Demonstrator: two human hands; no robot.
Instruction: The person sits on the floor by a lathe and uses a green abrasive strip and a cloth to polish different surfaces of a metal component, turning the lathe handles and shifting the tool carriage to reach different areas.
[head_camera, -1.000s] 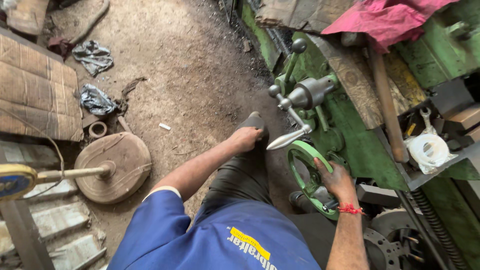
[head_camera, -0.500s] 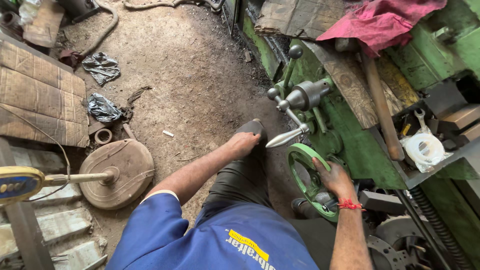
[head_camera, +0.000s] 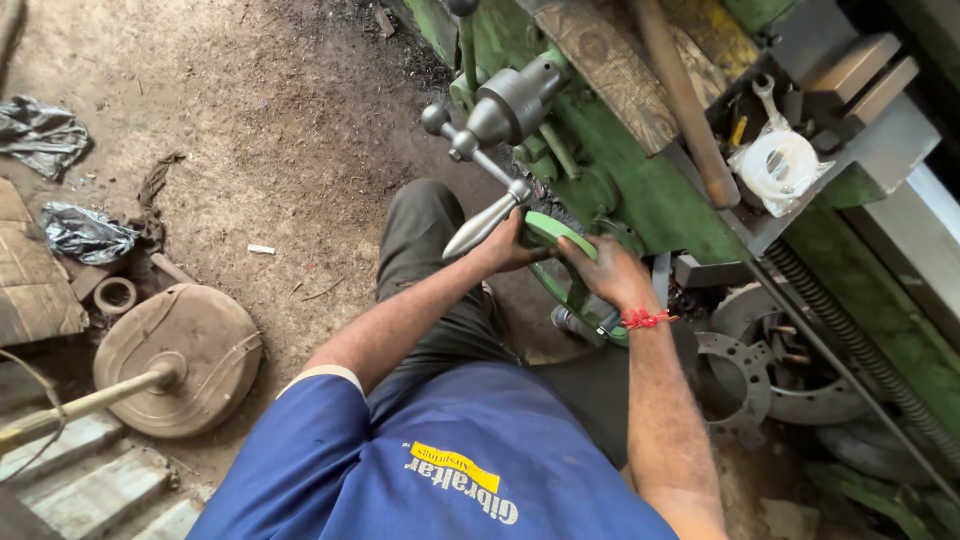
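Both my hands are on the green handwheel (head_camera: 548, 229) of a green lathe (head_camera: 650, 190). My left hand (head_camera: 508, 246) grips the wheel's top left rim, just under a shiny metal crank handle (head_camera: 482, 222). On the right of the rim my right hand (head_camera: 610, 272) is closed, a red thread around its wrist. The lower part of the wheel is hidden behind my hands. My blue shirt and dark trousers fill the bottom centre.
A wooden-handled tool (head_camera: 685, 105) and a white roll (head_camera: 780, 160) lie on the lathe. Metal rings and flanges (head_camera: 745, 365) sit below it on the right. On the dirt floor to the left are a round metal disc on a shaft (head_camera: 175, 355) and crumpled bags (head_camera: 85, 235).
My left hand has come off my knee and up onto the handwheel, joining my right hand. The camera has moved closer to the machine.
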